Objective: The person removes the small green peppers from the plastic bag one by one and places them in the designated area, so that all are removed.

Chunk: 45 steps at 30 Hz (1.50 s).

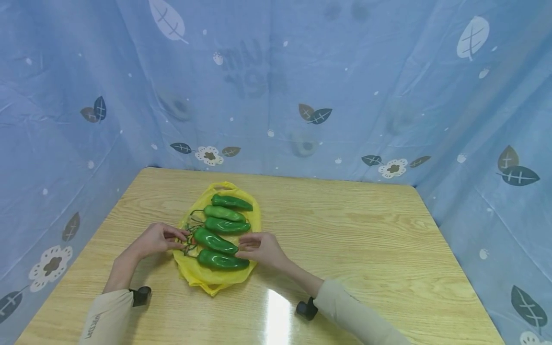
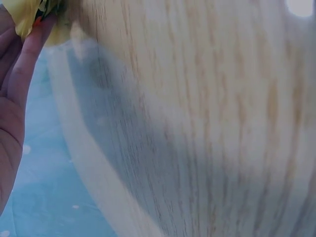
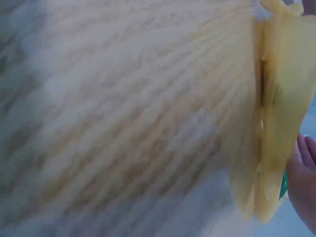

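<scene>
A yellow plastic bag (image 1: 202,279) lies flat on the table, with several large green peppers (image 1: 222,260) laid on it in a rough column. At their stem ends, a cluster of thin green chillies (image 1: 186,245) shows a spot of red. My left hand (image 1: 157,240) reaches in from the left, its fingertips at that cluster; thumb and fingers look apart. From the other side, my right hand (image 1: 264,250) has its fingers extended at the tips of the lower peppers. Contact there is hard to make out. The right wrist view shows the bag's raised edge (image 3: 286,98) beside that hand.
The wooden table (image 1: 345,249) extends to the right of the bag, with a bright glare near its front. A blue patterned curtain (image 1: 276,96) surrounds the back and both sides. Black wrist devices (image 1: 307,309) sit at both cuffs.
</scene>
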Each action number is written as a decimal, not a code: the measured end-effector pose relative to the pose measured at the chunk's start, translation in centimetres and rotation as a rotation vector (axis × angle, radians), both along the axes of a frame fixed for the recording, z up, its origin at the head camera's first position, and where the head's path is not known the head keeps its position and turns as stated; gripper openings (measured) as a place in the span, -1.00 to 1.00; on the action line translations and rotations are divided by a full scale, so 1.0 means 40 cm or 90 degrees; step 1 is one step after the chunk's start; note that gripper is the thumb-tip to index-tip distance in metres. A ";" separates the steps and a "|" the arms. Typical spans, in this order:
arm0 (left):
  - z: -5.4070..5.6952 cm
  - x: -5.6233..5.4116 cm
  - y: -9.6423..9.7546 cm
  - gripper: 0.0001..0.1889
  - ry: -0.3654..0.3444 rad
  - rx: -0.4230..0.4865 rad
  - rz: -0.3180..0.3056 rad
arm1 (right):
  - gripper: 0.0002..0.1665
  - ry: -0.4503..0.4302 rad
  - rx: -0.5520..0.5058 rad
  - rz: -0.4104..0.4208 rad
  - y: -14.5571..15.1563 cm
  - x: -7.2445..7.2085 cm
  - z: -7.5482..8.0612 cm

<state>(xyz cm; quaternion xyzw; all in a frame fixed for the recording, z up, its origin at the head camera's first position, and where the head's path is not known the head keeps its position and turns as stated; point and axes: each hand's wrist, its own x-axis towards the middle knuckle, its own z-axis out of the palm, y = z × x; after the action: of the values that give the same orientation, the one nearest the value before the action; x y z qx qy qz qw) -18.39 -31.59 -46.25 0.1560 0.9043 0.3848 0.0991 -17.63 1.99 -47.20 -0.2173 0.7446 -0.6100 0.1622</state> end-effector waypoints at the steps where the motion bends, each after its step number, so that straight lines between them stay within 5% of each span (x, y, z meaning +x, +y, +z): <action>1: 0.000 0.000 0.000 -0.83 0.000 0.000 0.000 | -0.48 0.002 0.009 -0.003 -0.004 0.003 -0.001; 17: -0.002 -0.001 -0.006 -0.84 0.012 -0.017 -0.013 | -0.24 0.224 0.201 0.033 -0.048 0.033 -0.024; 23: -0.001 0.001 -0.003 -0.84 0.010 -0.010 -0.008 | -0.30 0.224 0.197 0.026 -0.048 0.038 -0.024; 30: 0.001 0.002 -0.003 -0.84 0.007 -0.010 -0.004 | -0.51 0.362 0.244 0.005 -0.035 0.053 -0.024; 38: 0.005 0.002 0.001 -0.83 0.003 -0.011 0.003 | -0.57 0.383 0.279 0.036 -0.035 0.055 -0.023; 45: 0.001 0.001 0.002 -0.84 -0.005 -0.001 -0.001 | -0.52 0.300 0.269 0.038 -0.049 0.044 -0.027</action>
<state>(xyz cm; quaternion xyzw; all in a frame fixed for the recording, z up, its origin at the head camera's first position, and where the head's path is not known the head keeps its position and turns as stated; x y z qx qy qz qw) -18.35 -31.52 -46.19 0.1550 0.9042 0.3845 0.1030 -15.85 0.03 -48.28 -0.3356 0.8653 -0.3696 0.0449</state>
